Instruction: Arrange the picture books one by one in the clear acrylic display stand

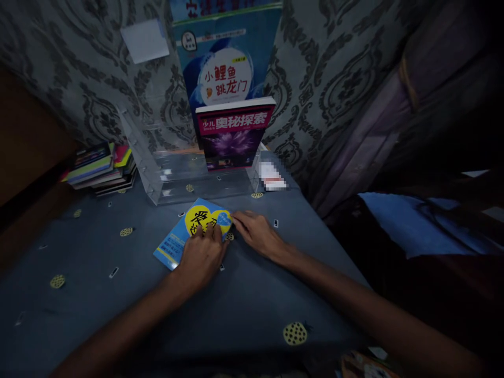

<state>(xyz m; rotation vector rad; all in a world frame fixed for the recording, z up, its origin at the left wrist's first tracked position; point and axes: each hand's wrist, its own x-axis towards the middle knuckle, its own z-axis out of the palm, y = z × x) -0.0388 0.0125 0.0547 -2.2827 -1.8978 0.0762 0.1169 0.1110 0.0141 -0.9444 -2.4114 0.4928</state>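
Note:
A blue book (173, 243) with yellow hearts on its cover lies at an angle on the cloth-covered table (129, 304). My left hand (202, 254) rests on the cover from the near side, its fingers apart and slightly bent over the hearts. At the book's right corner, my right hand (258, 233) has its thumb and fingers pinched together on the edge. Just behind the book stands a clear acrylic rack (147, 163). In it a purple and black book (232, 144) leans upright, with a taller blue book (228, 50) behind and above.
A stack of books (102, 170) sits at the table's left rear. To the rack's right lies a partly blurred white paper item (271, 176). Patterned wallpaper (303, 63) closes off the back, and a gathered curtain (362, 142) hangs at right. A blue cloth (425, 226) lies beyond the table's right edge.

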